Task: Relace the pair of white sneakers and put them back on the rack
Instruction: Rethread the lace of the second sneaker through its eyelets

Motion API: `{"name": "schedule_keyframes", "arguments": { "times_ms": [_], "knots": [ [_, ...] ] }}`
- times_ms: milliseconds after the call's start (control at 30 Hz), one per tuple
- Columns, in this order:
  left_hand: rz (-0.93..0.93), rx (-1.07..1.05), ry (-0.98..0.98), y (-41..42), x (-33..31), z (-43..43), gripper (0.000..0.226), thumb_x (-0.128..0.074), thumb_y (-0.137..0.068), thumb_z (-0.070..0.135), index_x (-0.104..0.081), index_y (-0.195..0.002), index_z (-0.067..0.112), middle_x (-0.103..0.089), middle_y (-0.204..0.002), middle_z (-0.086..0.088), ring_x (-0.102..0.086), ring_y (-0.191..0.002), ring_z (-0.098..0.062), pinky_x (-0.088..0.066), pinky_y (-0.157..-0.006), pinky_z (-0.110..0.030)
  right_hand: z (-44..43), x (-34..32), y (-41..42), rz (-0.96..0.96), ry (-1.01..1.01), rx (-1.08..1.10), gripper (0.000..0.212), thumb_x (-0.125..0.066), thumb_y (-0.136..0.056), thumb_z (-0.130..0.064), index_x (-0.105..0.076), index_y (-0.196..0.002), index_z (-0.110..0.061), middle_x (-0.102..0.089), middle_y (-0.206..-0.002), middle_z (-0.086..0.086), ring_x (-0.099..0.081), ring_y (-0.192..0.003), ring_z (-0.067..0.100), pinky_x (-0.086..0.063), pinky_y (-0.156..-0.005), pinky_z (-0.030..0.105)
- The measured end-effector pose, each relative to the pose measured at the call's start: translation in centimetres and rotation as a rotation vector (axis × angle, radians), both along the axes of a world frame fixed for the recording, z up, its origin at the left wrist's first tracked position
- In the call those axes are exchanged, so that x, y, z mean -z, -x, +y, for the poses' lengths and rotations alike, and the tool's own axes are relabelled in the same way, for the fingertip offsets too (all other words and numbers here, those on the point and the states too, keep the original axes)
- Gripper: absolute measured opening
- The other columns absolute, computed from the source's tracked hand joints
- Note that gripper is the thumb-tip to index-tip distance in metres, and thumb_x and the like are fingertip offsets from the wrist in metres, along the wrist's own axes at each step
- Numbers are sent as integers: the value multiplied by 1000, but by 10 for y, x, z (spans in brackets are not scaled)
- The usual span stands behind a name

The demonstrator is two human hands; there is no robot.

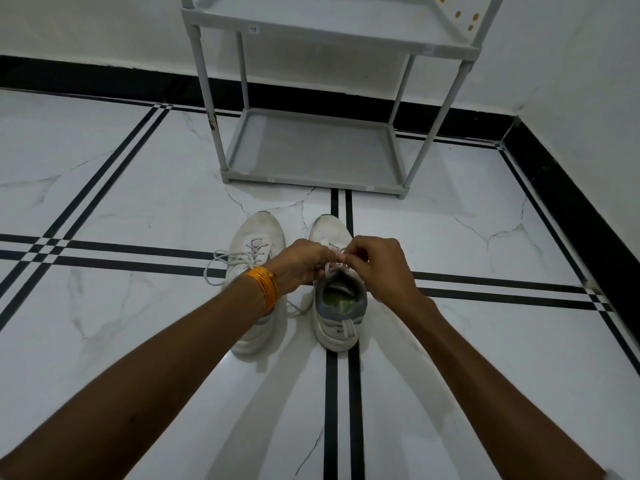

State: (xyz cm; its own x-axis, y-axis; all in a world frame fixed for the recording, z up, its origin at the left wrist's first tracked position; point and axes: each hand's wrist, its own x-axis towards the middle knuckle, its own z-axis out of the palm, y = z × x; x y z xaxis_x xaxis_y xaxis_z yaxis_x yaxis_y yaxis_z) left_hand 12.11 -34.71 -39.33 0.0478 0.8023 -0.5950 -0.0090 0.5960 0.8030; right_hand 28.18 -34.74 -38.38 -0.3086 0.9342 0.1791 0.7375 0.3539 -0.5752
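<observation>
Two white sneakers stand side by side on the tiled floor, toes pointing at the rack. The left sneaker [254, 244] is laced, with loose lace loops trailing to its left. Over the tongue of the right sneaker [339, 306] both hands meet. My left hand [301, 265], with an orange thread band at the wrist, pinches the white lace [330, 268]. My right hand [377, 265] pinches the same lace from the other side. The hands hide the right sneaker's eyelets. The grey rack [311, 178] stands just beyond the shoes.
The rack's bottom shelf and the shelf above it hold nothing. A white wall with a black skirting runs behind the rack and along the right side. White marble floor with black stripes lies all around the shoes.
</observation>
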Motion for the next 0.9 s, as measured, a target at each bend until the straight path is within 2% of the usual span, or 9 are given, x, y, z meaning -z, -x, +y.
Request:
{"name": "schedule_keyframes", "arguments": {
  "times_ms": [133, 233, 367, 467, 567, 667, 733, 800, 900],
  "knots": [
    [-9, -19, -7, 4, -1, -2, 23, -66, -87, 14, -67, -105, 0, -58, -80, -9, -52, -64, -13, -52, -70, -27, 7, -4, -8, 49, 97, -8, 11, -77, -82, -22, -75, -88, -13, -74, -84, 2, -66, -75, 14, -58, -77, 33],
    [-18, -18, -14, 5, -1, -3, 11, -65, -89, 15, -70, -92, 6, -58, -73, -5, -51, -60, -11, -51, -70, -27, 3, 1, -7, 44, 181, -21, 19, -76, -82, -32, -75, -85, -14, -73, -82, 0, -66, -76, 13, -53, -70, 25],
    [50, 7, -59, 2, -1, -3, 14, -71, -85, 18, -71, -88, 4, -59, -69, -4, -53, -58, -10, -51, -67, -26, 4, 2, -5, 24, 137, 18, 13, -67, -90, -20, -71, -82, -11, -69, -75, 3, -61, -69, 16, -46, -65, 26],
    [88, -26, -160, 8, 0, -2, 18, -74, -81, 10, -72, -90, -5, -70, -83, -15, -65, -65, -15, -56, -62, -24, 2, 1, -7, -71, 140, 15, 17, -56, -93, -18, -59, -78, -11, -60, -69, 2, -53, -63, 16, -41, -58, 30],
    [292, -105, -305, 20, 2, -5, 10, -72, -80, 2, -71, -83, -7, -73, -82, -23, -72, -66, -25, -59, -59, -22, 2, 9, -22, -133, 124, 43, 21, -52, -94, -18, -53, -75, -10, -60, -68, 6, -56, -63, 24, -44, -58, 36],
    [702, -35, -454, 35, 15, -6, 12, -70, -80, 11, -74, -73, 2, -74, -68, -15, -71, -60, -21, -59, -62, -26, 2, 23, -44, -226, 121, 57, 23, -53, -97, -19, -53, -76, -9, -59, -68, 5, -53, -63, 24, -36, -56, 32],
    [919, 53, -528, 36, 23, -7, 15, -69, -79, 15, -75, -70, 5, -73, -66, -15, -69, -63, -26, -55, -63, -32, -1, 37, -50, -301, 123, 37, 21, -54, -98, -22, -57, -80, -11, -61, -71, 6, -52, -63, 21, -33, -59, 29],
    [1039, 122, -573, 31, 28, -9, 14, -67, -79, 14, -74, -71, 4, -71, -67, -18, -66, -67, -31, -49, -61, -32, -4, 49, -49, -337, 107, 45, 21, -53, -98, -24, -61, -84, -10, -67, -75, 8, -52, -62, 19, -35, -60, 28],
    [1086, 187, -610, 31, 32, -14, 12, -63, -82, 10, -72, -75, 4, -72, -72, -17, -65, -70, -33, -46, -60, -30, -3, 53, -48, -329, 81, 58, 22, -50, -99, -24, -54, -80, -14, -65, -75, 7, -51, -61, 19, -35, -60, 29]
  ]
}}
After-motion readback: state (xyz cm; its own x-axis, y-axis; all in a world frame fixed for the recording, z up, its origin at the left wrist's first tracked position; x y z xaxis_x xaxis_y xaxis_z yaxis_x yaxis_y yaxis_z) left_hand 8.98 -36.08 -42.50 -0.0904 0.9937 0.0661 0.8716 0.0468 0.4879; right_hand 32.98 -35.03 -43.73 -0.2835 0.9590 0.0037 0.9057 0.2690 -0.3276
